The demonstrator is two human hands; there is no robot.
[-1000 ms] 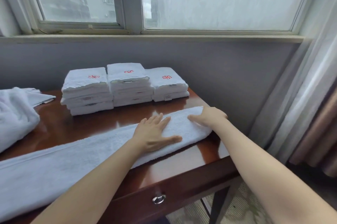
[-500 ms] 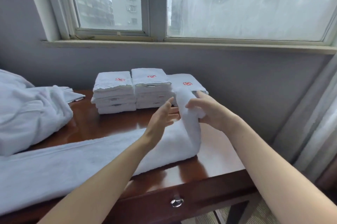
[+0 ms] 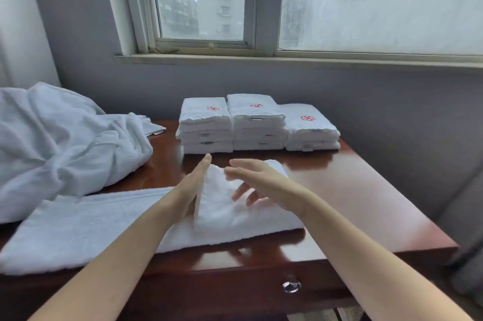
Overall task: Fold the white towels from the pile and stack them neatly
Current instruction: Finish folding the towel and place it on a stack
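Head view: the first cross-fold of the long white towel (image 3: 104, 224) is in hand on the table (image 3: 366, 203).
The towel lies as a narrow strip along the near edge, with its right end turned back leftward as a flap (image 3: 219, 205) that is not yet flat. My left grip (image 3: 194, 186) stands edge-on against the flap's left side, fingers straight. My right grip (image 3: 264, 179) is spread over the flap and clamps nothing; blur hides whether it touches. Next, I judge: press flat, square the edges, fold again. Three folded stacks (image 3: 257, 122) sit at the far edge, and the unfolded pile (image 3: 60, 143) at the left end.
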